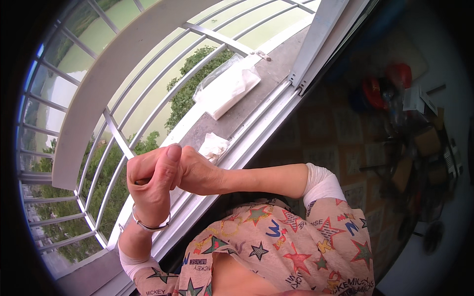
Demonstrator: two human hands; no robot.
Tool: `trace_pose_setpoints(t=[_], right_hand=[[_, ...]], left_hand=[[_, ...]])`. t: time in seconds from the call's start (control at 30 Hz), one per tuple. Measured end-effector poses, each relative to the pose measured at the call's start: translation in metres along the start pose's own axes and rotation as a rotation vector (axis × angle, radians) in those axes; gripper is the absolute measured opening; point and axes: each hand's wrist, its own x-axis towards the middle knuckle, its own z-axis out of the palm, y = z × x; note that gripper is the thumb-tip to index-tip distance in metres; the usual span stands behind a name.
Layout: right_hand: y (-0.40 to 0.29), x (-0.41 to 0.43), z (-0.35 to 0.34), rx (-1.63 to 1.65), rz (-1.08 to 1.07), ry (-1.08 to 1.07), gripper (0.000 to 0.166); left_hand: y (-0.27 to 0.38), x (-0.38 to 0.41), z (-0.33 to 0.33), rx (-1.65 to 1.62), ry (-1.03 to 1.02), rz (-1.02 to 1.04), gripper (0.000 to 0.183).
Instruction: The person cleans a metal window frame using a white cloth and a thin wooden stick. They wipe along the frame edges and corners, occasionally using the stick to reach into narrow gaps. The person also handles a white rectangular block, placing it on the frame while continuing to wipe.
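Note:
My left hand (153,177), with a silver-coloured bangle (150,226) at its wrist, is curled into a fist with the thumb on top. Pressed against its thumb side is my right hand (200,174), bent at the wrist, its fingers mostly hidden. A small dark gap shows inside the left fist; whether anything is held there cannot be seen. Both hands are raised over the window's sliding track (255,122). Just beyond the right hand lies a crumpled white tissue or cloth (214,147) on the grey sill. Farther along rests an open plastic pack of white tissues or paper towels (233,90).
Curved metal window bars (164,98) and a broad pale rail (96,70) enclose the sill, with trees and greenish water outside. A sliding window frame (318,37) stands at the upper right. In the dim room at right are red items (400,76) and boxes (414,100).

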Motion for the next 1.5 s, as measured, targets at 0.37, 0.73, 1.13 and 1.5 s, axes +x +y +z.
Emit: trace_pose_setpoints(t=[0.37, 0.73, 1.13, 1.5], right_hand=[[0.029, 0.035, -0.185, -0.830, -0.076, 0.095, 0.016], [0.010, 0.007, -0.022, 0.337, 0.185, 0.208, 0.011], [-0.008, 0.002, -0.123, 0.466, 0.238, 0.169, 0.021], [-0.103, -0.089, -0.207, -0.091, -0.434, 0.660, 0.025]], left_hand=[[-0.078, 0.132, 0.088, -0.367, -0.160, 0.291, 0.047], [0.000, 0.064, 0.043, 0.003, -0.155, 0.002, 0.047], [-0.105, 0.034, 0.026, 0.535, -0.442, 0.197, 0.042], [-0.124, 0.119, 0.133, 0.541, -0.064, 0.377, 0.016]])
